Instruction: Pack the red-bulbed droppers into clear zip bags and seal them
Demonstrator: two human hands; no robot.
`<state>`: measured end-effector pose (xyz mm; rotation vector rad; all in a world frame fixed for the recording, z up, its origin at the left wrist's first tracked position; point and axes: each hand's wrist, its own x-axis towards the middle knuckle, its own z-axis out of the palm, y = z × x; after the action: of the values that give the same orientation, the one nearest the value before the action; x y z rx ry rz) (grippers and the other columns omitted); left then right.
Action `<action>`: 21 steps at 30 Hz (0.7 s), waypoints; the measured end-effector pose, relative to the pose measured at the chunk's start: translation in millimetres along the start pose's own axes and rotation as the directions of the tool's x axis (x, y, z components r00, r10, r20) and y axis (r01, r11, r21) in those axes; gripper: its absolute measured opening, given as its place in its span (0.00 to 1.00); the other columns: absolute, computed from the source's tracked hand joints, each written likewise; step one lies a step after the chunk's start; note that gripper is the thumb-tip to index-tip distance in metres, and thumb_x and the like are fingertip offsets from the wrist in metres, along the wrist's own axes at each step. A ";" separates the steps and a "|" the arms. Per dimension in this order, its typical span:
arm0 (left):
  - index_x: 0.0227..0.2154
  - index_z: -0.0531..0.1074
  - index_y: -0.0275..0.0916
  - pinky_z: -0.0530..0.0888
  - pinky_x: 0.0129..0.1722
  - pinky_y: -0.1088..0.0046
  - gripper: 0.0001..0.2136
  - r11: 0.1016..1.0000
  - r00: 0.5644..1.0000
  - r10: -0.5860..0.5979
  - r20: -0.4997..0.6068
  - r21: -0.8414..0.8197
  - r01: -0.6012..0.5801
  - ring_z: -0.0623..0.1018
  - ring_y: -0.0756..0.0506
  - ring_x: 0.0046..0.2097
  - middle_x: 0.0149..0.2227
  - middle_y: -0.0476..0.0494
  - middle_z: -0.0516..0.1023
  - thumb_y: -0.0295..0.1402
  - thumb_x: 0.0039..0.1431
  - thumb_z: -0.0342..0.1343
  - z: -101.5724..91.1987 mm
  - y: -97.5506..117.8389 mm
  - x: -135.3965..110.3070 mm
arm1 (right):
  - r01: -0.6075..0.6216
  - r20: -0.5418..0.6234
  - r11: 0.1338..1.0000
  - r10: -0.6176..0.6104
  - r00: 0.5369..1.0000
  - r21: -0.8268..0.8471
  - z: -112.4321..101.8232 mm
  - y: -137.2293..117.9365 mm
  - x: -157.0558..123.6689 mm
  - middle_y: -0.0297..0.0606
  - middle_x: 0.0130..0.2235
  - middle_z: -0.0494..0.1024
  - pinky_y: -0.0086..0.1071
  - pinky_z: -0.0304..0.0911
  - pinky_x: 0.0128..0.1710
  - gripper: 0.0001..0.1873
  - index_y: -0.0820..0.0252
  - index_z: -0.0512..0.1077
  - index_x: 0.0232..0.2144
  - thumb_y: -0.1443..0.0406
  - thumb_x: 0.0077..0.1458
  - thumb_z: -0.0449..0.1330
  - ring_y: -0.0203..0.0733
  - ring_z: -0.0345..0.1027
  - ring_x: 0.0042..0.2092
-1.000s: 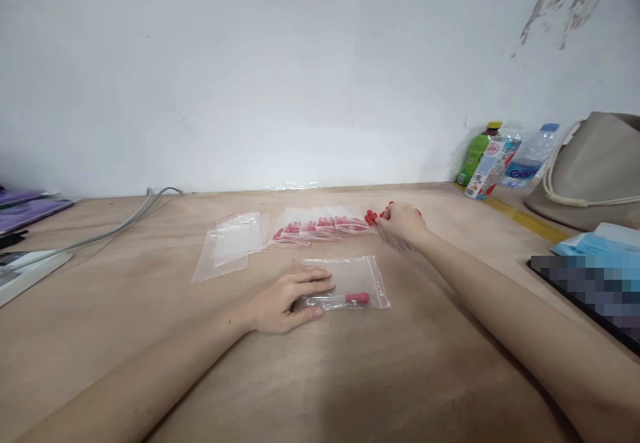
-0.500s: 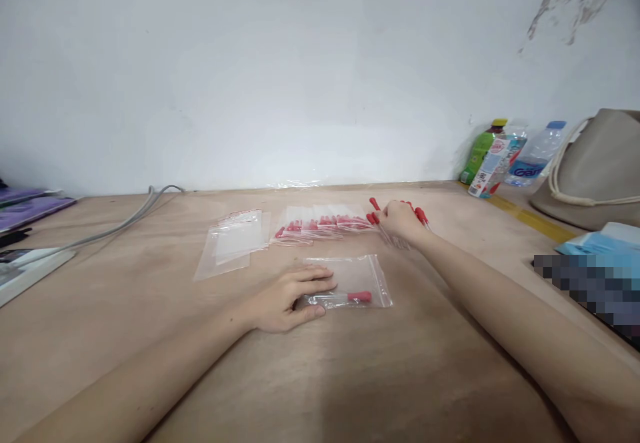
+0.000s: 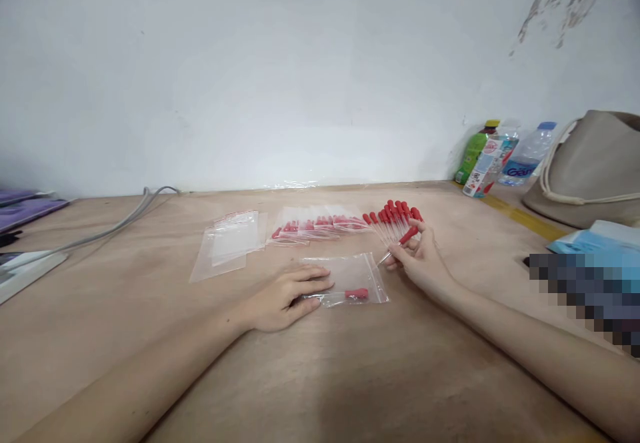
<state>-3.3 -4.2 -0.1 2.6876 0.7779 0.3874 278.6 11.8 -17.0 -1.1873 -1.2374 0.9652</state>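
My left hand [image 3: 287, 296] lies flat with fingers stretched over the left end of a clear zip bag [image 3: 345, 270]. Inside that bag is one dropper [image 3: 357, 294] with a red rubber bulb. Between the fingers of my right hand [image 3: 420, 256] is another dropper [image 3: 409, 234], its bulb pointing up and right and its thin tip down near the bag's right edge. Behind this hand a fanned pile of red-bulbed droppers [image 3: 395, 212] rests on the table. Left of the pile lies an overlapping row of bags [image 3: 320, 223] with red-bulbed droppers in them.
Flat clear bags [image 3: 230, 243] lie stacked at the left. A grey cable [image 3: 115, 224] runs across the far left. At the right are bottles [image 3: 475, 153], a carton [image 3: 487, 166], a beige bag [image 3: 585, 170] and a blue packet [image 3: 590, 240]. A wall closes the back.
My right hand has come back from the pile toward the zip bag, now with a dropper in its fingers. My left hand stays on the bag. The view has shifted slightly.
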 end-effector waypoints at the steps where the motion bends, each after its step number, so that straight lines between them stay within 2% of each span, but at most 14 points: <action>1: 0.57 0.59 0.47 0.58 0.58 0.58 0.19 1.000 1.000 0.007 -0.005 0.005 -0.007 0.60 0.43 0.60 0.60 0.45 0.59 0.35 0.63 0.45 0.8 -0.1 0.1 | -0.032 -0.001 0.999 0.032 0.999 0.042 2.4 1.6 -1.5 0.27 0.27 0.65 0.36 0.69 0.29 0.39 0.53 0.43 0.49 0.55 0.42 0.62 0.37 0.69 0.26; 4: 0.58 0.57 0.47 0.58 0.58 0.58 0.20 1.000 1.000 0.001 -0.010 0.014 0.000 0.60 0.42 0.60 0.60 0.44 0.59 0.35 0.63 0.46 1.8 0.2 0.2 | -0.123 0.056 0.978 0.115 0.992 0.169 6.2 3.2 -6.7 0.29 0.29 0.67 0.36 0.69 0.33 0.28 0.52 0.48 0.41 0.53 0.43 0.61 0.37 0.71 0.30; 7: 0.59 0.53 0.45 0.58 0.59 0.58 0.23 0.999 1.000 -0.025 -0.013 0.022 0.026 0.58 0.42 0.61 0.61 0.43 0.56 0.36 0.62 0.47 1.1 1.5 0.1 | -0.177 0.108 0.958 0.156 0.982 0.226 3.5 1.3 -12.7 0.31 0.30 0.69 0.35 0.68 0.34 0.23 0.54 0.53 0.36 0.53 0.44 0.60 0.36 0.70 0.30; 9: 0.60 0.51 0.44 0.57 0.59 0.59 0.24 0.999 0.999 -0.033 -0.019 0.022 0.033 0.57 0.42 0.62 0.62 0.43 0.54 0.37 0.62 0.47 0.4 2.4 0.1 | -0.196 0.163 0.965 0.168 0.972 0.174 -1.8 -0.3 -14.2 0.33 0.31 0.70 0.33 0.67 0.35 0.22 0.56 0.59 0.35 0.53 0.43 0.62 0.34 0.69 0.30; 11: 0.60 0.51 0.45 0.58 0.59 0.60 0.24 0.999 0.999 -0.031 -0.022 0.021 0.031 0.57 0.43 0.62 0.62 0.43 0.54 0.37 0.62 0.47 0.1 3.0 0.2 | -0.198 0.263 0.980 0.181 0.948 0.037 -8.4 -0.9 -12.4 0.33 0.29 0.71 0.30 0.64 0.31 0.21 0.59 0.64 0.32 0.53 0.41 0.64 0.32 0.65 0.28; 15: 0.60 0.51 0.45 0.58 0.59 0.60 0.24 0.999 1.000 -0.021 -0.022 0.032 0.022 0.58 0.43 0.61 0.61 0.43 0.57 0.37 0.62 0.47 0.3 3.0 0.2 | -0.112 0.451 0.975 0.189 0.872 -0.191 -16.1 -0.7 -3.9 0.29 0.22 0.67 0.26 0.55 0.23 0.20 0.61 0.72 0.34 0.55 0.40 0.65 0.29 0.57 0.23; 19: 0.60 0.52 0.44 0.58 0.58 0.59 0.24 0.998 0.999 -0.028 -0.017 0.051 0.029 0.59 0.42 0.60 0.60 0.43 0.57 0.37 0.62 0.47 0.5 2.8 -0.1 | 0.080 0.525 0.964 0.068 0.848 -0.254 -7.5 -6.1 -2.4 0.27 0.18 0.62 0.25 0.49 0.21 0.14 0.60 0.75 0.28 0.57 0.40 0.64 0.29 0.52 0.22; 21: 0.60 0.51 0.44 0.58 0.58 0.59 0.24 0.998 1.000 -0.027 -0.015 0.050 0.028 0.59 0.42 0.60 0.61 0.43 0.57 0.37 0.62 0.47 0.3 2.7 -0.2 | 0.086 0.544 0.967 0.061 0.837 -0.241 -0.4 -10.1 -4.7 0.28 0.19 0.63 0.25 0.49 0.21 0.14 0.61 0.74 0.26 0.57 0.40 0.64 0.28 0.51 0.22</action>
<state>-2.0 -6.6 0.5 2.7205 0.8384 0.3859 277.7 5.6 -7.8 -1.1294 -1.8744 1.2130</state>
